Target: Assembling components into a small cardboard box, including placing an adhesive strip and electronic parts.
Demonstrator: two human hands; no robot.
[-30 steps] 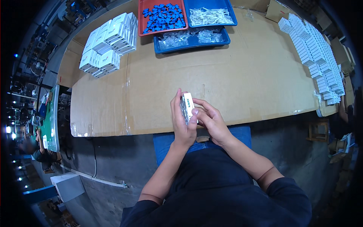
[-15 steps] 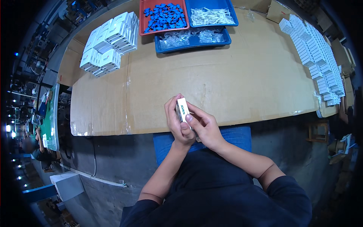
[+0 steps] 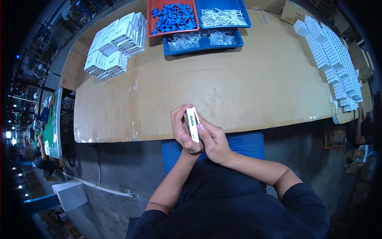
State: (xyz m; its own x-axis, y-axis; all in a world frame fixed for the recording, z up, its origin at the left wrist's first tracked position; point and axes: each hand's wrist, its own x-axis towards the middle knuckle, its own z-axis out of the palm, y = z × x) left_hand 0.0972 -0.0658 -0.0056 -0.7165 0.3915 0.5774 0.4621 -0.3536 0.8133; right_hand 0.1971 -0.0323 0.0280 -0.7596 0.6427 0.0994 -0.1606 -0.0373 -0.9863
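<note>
A small white carton [image 3: 192,124] with dark print stands between my two hands, just over the table's near edge. My left hand [image 3: 182,133] wraps round its left side, with fingertips at the top and the thumb low on the front. From the right, my right hand [image 3: 215,142] closes on it, the thumb lying along its right edge. The right fingers behind the carton are mostly hidden. A narrow dark gap shows along the carton's upper right edge.
White boxes [image 3: 115,38] are stacked at the back left. A red tray [image 3: 149,24] holds blue parts; a blue tray [image 3: 246,20] holds white sticks. Below them, another blue tray [image 3: 203,51] holds clear plastic pieces. Rows of small white boxes [image 3: 332,59] line the right side of the cardboard-covered table [image 3: 238,87].
The carton has turned more upright and come slightly nearer to me, showing more of its printed side. My right thumb has slid off its front to the right edge.
</note>
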